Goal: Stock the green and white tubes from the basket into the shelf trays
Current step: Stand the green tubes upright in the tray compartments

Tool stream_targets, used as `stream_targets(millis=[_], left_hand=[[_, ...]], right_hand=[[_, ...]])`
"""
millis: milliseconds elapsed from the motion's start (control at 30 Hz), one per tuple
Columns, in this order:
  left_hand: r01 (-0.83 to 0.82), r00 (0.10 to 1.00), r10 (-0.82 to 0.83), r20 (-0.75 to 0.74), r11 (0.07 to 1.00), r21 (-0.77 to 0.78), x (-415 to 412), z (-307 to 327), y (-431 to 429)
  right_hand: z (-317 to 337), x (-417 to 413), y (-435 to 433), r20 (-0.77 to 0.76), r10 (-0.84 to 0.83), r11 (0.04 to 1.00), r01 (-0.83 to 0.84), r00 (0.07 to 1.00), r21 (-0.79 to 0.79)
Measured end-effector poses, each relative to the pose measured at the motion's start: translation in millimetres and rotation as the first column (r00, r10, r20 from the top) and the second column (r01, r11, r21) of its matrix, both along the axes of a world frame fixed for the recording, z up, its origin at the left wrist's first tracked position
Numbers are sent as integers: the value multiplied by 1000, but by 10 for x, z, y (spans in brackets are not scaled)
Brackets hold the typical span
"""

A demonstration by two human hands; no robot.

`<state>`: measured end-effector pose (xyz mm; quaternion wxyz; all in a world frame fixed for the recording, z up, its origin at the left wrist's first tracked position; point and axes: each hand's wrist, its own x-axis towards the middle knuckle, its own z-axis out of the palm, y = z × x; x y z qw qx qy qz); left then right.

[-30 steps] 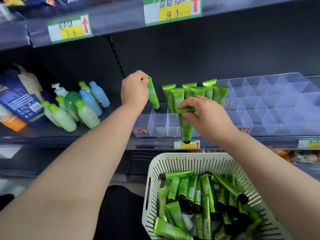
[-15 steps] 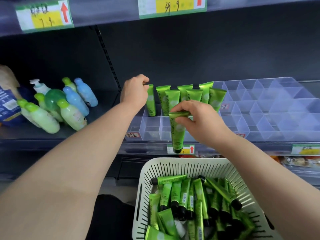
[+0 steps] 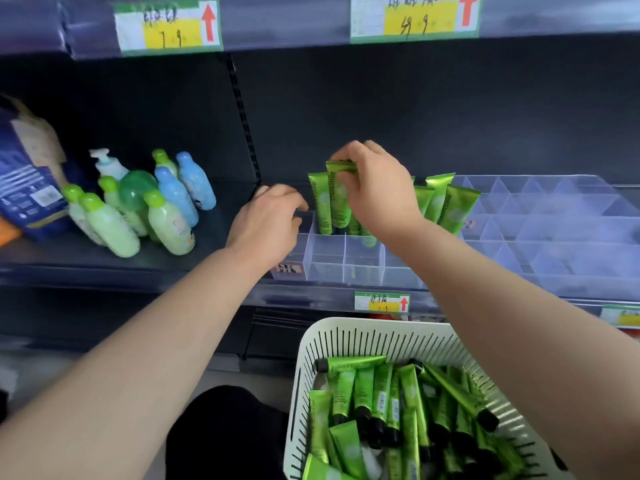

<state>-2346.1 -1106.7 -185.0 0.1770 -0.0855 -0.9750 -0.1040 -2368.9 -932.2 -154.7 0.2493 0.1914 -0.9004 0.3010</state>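
My right hand [image 3: 375, 192] pinches the crimped top of a green tube [image 3: 340, 199] and holds it upright over the back-left cells of the clear divided tray [image 3: 346, 263]. Another green tube [image 3: 319, 202] stands just left of it, and several more stand behind my right wrist [image 3: 446, 202]. My left hand [image 3: 268, 221] hovers by the tray's left end with loosely curled fingers and nothing in it. The white slotted basket [image 3: 346, 329] sits below, filled with several green tubes [image 3: 381, 403].
Green and blue bottles [image 3: 149, 209] crowd the shelf to the left, beside a blue package [image 3: 24, 181]. More clear tray cells [image 3: 554, 233] stretch to the right. A shelf edge with price tags [image 3: 168, 27] overhangs above. A perforated upright [image 3: 242, 116] divides the bays.
My left hand let go of its tube, now standing in the tray, and drew back down-left. My right hand carried its tube up from the tray's front to the back row.
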Motion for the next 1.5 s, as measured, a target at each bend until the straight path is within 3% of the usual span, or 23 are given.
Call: stream_targets(millis=[333,600,767,900,1000,1133,1300,1400,1500], left_hand=[[-2,1000,1,10,999,43,35,-23,-95],[42,998,-44,46,998,45,103,-96,-15],[54,996,-56,76,998,22,128,-88,27],[75,996,-77,54,997,33,180,-83,96],[115,993,-117,27,991,64,290,-136,209],[166,984,-173,46,977,132,522,-407,405],[212,947,-247,203,960,183,811,-895,715],[207,910,-247,333,966,152,917,-1203,879],[207,859,-238,453,971,118,982,-1435,1044]], right_hand=[[-178,-319,-223,121,-42,969,11,992,245],[-211,-450,-241,126,-100,923,45,987,383],[-197,-373,-199,15,-75,922,63,997,381],[-215,-155,-84,-286,-37,904,155,957,399],[-394,103,102,-341,-23,908,162,940,386],[-781,508,440,-254,-33,911,134,967,390],[-1367,887,918,-78,-99,894,123,992,430],[-1696,1047,1252,131,-222,848,125,966,515],[-1965,1174,1525,445,-327,808,3,834,589]])
